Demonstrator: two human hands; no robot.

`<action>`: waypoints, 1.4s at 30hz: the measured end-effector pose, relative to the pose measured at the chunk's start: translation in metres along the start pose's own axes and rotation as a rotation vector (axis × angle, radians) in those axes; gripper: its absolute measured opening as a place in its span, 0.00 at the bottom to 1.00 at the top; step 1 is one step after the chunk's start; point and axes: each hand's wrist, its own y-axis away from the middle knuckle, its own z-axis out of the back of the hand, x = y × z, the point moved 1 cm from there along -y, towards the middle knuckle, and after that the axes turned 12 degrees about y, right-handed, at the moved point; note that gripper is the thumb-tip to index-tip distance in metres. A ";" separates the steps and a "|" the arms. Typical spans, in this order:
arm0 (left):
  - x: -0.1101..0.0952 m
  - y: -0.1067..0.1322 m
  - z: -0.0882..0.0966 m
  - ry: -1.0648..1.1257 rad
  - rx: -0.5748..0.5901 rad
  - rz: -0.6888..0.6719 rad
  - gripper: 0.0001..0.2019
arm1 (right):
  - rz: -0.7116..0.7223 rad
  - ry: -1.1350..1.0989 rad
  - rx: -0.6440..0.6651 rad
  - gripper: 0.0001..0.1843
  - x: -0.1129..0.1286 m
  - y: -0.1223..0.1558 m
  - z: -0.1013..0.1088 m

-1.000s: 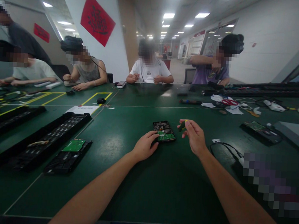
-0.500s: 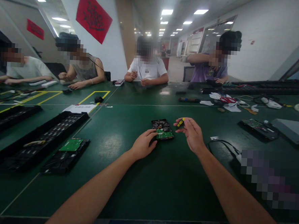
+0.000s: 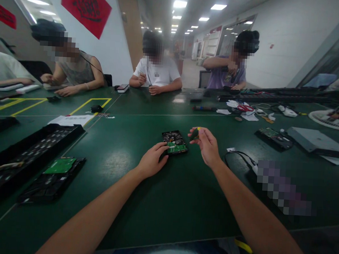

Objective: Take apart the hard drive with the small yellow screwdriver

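A hard drive [image 3: 170, 136] with its green circuit board showing lies on the green table in front of me. My left hand [image 3: 153, 160] grips its near left side, fingers on the board's edge and thumb along the near side. Just right of the drive, my right hand [image 3: 205, 144] is raised above the table. Its thumb and fingers are closed on a short black-and-yellow tool [image 3: 195, 134] that looks like a screwdriver handle. The tool is apart from the drive, and any shaft or tip is hidden or too small to make out.
Another drive with a green board [image 3: 54, 177] lies left, beside a long black tray [image 3: 41, 150]. Rightward are a third drive [image 3: 273, 138], a grey box [image 3: 318, 140] and a black cable [image 3: 236, 153]. Scissors [image 3: 245, 108] lie farther back. Several people sit across the table.
The view has turned slightly right, so everything sits farther left in the picture. The tool in my right hand has turned, showing less yellow. My left hand stays on the hard drive.
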 end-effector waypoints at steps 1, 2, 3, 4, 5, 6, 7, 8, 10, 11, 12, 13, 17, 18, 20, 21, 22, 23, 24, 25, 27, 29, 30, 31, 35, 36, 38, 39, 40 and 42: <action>0.000 0.000 0.000 0.000 -0.001 0.002 0.20 | -0.008 -0.005 -0.001 0.21 -0.001 0.000 0.000; 0.000 0.000 0.000 0.000 0.004 0.001 0.20 | -0.014 -0.004 -0.003 0.21 -0.002 -0.001 0.001; 0.000 0.000 0.000 -0.002 0.004 -0.003 0.20 | -0.016 0.001 -0.001 0.21 -0.003 -0.001 0.001; 0.000 0.000 0.000 -0.004 -0.001 -0.009 0.20 | -0.016 0.008 -0.002 0.20 -0.003 -0.001 0.002; 0.000 0.000 0.000 -0.005 0.003 -0.013 0.20 | -0.013 0.018 -0.006 0.19 -0.004 -0.001 0.002; 0.000 0.000 0.000 -0.005 0.007 -0.016 0.20 | -0.008 0.030 -0.009 0.18 -0.005 -0.001 0.002; 0.001 0.000 0.000 -0.007 -0.002 -0.012 0.20 | 0.000 0.045 -0.019 0.18 -0.005 0.000 0.002; 0.001 0.000 0.000 -0.007 0.002 -0.006 0.21 | 0.009 0.061 -0.018 0.18 -0.005 0.000 0.002; 0.002 0.001 0.000 -0.007 0.001 -0.002 0.21 | 0.028 0.089 -0.020 0.18 -0.005 0.000 0.002; 0.002 0.001 0.000 -0.005 -0.007 0.003 0.21 | 0.034 0.094 -0.021 0.18 -0.005 0.000 0.002; 0.003 0.001 0.000 0.000 -0.005 0.002 0.21 | 0.038 0.093 -0.019 0.18 -0.004 0.000 0.002; 0.003 0.001 0.000 0.002 0.001 -0.001 0.21 | 0.039 0.089 -0.015 0.17 -0.004 0.000 0.001; 0.001 0.000 0.002 -0.004 -0.002 -0.001 0.21 | 0.014 0.071 0.006 0.19 -0.005 -0.002 0.000; 0.000 0.000 0.002 -0.004 -0.003 0.002 0.21 | 0.007 0.071 0.008 0.20 -0.005 -0.002 0.000; -0.001 0.000 0.003 -0.002 0.002 0.003 0.21 | -0.003 0.066 0.016 0.22 -0.007 -0.003 0.001; -0.002 0.000 0.003 0.000 0.005 0.004 0.21 | -0.006 0.057 0.018 0.23 -0.008 -0.003 0.001; -0.002 0.001 0.003 0.001 0.005 0.004 0.21 | -0.007 0.047 0.016 0.24 -0.009 -0.003 0.001; -0.002 0.001 0.003 0.002 0.004 0.006 0.21 | -0.006 0.037 0.012 0.24 -0.009 -0.003 0.002; -0.002 0.001 0.004 0.003 0.003 0.007 0.21 | -0.003 0.032 0.009 0.24 -0.009 -0.003 0.002; -0.002 0.001 0.004 0.004 0.002 0.007 0.21 | 0.002 0.031 0.003 0.23 -0.009 -0.003 0.002; -0.002 0.001 0.004 0.008 -0.002 0.003 0.20 | 0.016 0.044 -0.007 0.21 -0.007 -0.002 0.003; -0.003 0.000 0.004 0.007 0.000 0.004 0.20 | 0.022 0.060 -0.009 0.20 -0.007 -0.002 0.003; -0.003 0.000 0.004 0.002 0.011 0.008 0.21 | 0.022 0.068 -0.010 0.19 -0.006 -0.002 0.003; -0.003 0.000 0.004 -0.003 0.010 0.010 0.20 | 0.024 0.072 -0.019 0.19 -0.006 -0.002 0.003; -0.004 0.000 0.004 -0.005 0.010 0.016 0.21 | 0.037 0.041 -0.021 0.15 -0.006 -0.003 0.002; -0.003 0.000 0.004 -0.003 0.009 0.016 0.21 | 0.039 0.024 -0.011 0.14 -0.005 -0.003 0.002; -0.002 0.000 0.003 0.000 0.007 0.014 0.21 | 0.039 -0.021 0.009 0.14 -0.004 -0.003 0.001; -0.002 0.000 0.003 0.000 0.005 0.012 0.21 | 0.035 -0.048 0.019 0.15 -0.004 -0.003 0.000; -0.001 0.000 0.003 0.000 0.002 0.010 0.21 | 0.029 -0.076 0.028 0.15 -0.004 -0.003 0.000; -0.001 0.000 0.003 0.002 0.000 0.003 0.21 | 0.012 -0.116 0.034 0.17 -0.004 -0.003 -0.001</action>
